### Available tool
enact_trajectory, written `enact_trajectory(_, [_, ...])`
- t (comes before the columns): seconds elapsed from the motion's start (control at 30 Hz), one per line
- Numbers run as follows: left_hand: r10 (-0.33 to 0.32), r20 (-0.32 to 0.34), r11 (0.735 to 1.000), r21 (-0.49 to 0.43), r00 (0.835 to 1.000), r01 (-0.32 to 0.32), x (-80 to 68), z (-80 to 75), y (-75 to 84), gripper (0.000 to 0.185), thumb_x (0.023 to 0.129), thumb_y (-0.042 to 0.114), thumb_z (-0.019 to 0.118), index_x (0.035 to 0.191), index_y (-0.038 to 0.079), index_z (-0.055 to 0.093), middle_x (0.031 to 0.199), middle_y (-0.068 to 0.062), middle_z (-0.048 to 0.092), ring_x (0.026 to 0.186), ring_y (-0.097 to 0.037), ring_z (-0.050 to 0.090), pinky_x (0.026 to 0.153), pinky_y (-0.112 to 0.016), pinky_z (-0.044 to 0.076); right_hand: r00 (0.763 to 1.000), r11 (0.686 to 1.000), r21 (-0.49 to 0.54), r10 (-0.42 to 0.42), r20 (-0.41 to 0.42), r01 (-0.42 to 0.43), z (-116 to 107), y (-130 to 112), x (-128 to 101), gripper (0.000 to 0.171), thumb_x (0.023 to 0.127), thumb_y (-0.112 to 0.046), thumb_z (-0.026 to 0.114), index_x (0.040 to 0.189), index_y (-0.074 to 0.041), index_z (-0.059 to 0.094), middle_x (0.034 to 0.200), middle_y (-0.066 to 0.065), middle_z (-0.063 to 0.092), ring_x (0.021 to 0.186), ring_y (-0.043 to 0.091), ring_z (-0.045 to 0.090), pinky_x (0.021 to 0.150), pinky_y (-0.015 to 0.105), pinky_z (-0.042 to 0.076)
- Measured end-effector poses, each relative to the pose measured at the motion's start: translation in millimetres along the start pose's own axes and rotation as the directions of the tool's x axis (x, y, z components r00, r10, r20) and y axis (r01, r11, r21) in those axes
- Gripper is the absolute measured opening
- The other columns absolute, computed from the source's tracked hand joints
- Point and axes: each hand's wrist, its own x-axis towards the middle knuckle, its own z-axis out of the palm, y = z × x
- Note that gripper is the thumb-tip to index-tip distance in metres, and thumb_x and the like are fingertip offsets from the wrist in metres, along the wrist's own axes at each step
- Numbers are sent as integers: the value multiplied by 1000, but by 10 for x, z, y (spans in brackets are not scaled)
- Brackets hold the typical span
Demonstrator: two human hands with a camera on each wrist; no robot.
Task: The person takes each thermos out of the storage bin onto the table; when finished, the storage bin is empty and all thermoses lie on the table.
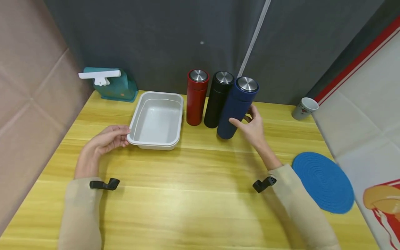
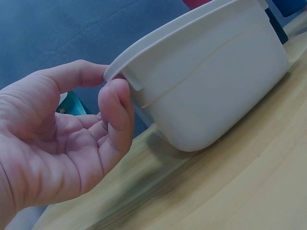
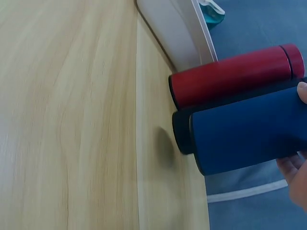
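On the yellow wooden desk (image 1: pixel 193 180), seen from the head camera, a white plastic tub (image 1: pixel 156 119) sits at about 11 o'clock from the centre, with three flasks standing in a row just to its right: a red flask (image 1: pixel 197 99), a black flask (image 1: pixel 218 100) and a blue flask (image 1: pixel 236 109). The left hand (image 1: pixel 106 140) is at the tub's near left corner, at 9 o'clock of it; the right hand (image 1: pixel 251 126) curls round the blue flask from its 3 o'clock side, thumb in front, fingers behind. The blue flask leans, top toward 12 o'clock, against the black one.

From the left wrist, the tub's corner (image 2: pixel 211 81) fills the view, and here the grip is plain: thumb on the rim's top edge, forefinger tucked under the lip, pinching it, the other fingers loosely curled. The head view cannot show that underside contact.

From the right wrist, the three flasks lie across the frame, and the blue flask's (image 3: pixel 249 132) base is seen lifted just clear of the desk, with a faint shadow beneath it; only fingertips of the right hand (image 3: pixel 297 177) show at the edge.

Only the head view shows the surroundings: a teal holder (image 1: pixel 114 85) at 11 o'clock, a paper cup (image 1: pixel 304 108) at 2 o'clock, and a blue woven mat (image 1: pixel 323 182) at 4 o'clock.
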Motion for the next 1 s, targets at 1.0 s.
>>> enact_trajectory(1.0, [1,-14,999,40,1000,0,-6,2,13,21,103,7,44,97,3,64,77,-6,65,64,-11,59,57,-21,50,999,998,35,47,-4,-47,-184,371,315,63,79,4,75,134,6,45,119,10,55,107,18,52,97,36,45])
